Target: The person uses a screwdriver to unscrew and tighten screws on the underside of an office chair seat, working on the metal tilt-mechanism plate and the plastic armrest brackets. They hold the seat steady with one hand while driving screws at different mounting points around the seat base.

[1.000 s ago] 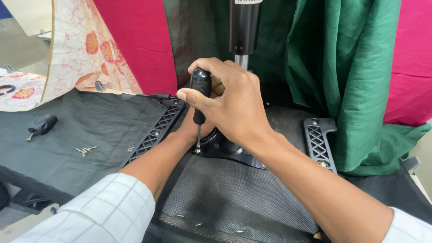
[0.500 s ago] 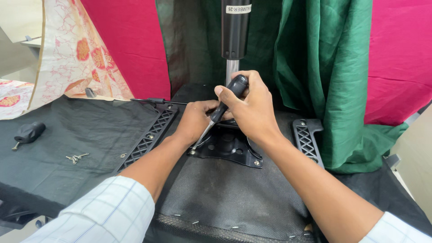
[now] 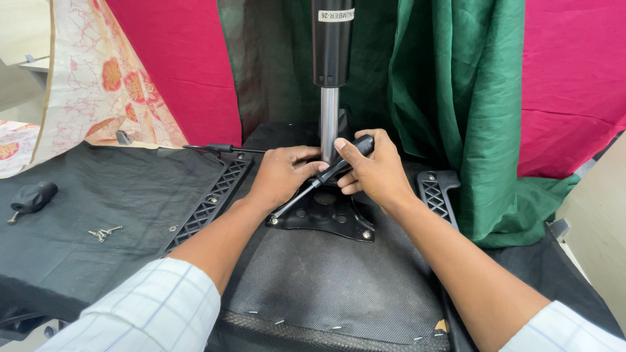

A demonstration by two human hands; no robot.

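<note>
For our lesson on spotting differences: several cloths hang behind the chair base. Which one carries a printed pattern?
The cream cloth at far left: it carries orange flower prints, while the pink cloth and green cloth are plain.

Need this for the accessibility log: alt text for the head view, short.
A right hand holds a black-handled screwdriver slanted down to a black metal mounting plate on an upturned chair seat, while the left hand rests at the chrome gas-lift column. Loose screws lie on black fabric to the left.

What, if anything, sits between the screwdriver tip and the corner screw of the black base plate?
Nothing visible does. The right hand holds the screwdriver tilted, its tip reaching the near-left corner of the base plate. The left hand rests beside the shaft, not across it.
</note>
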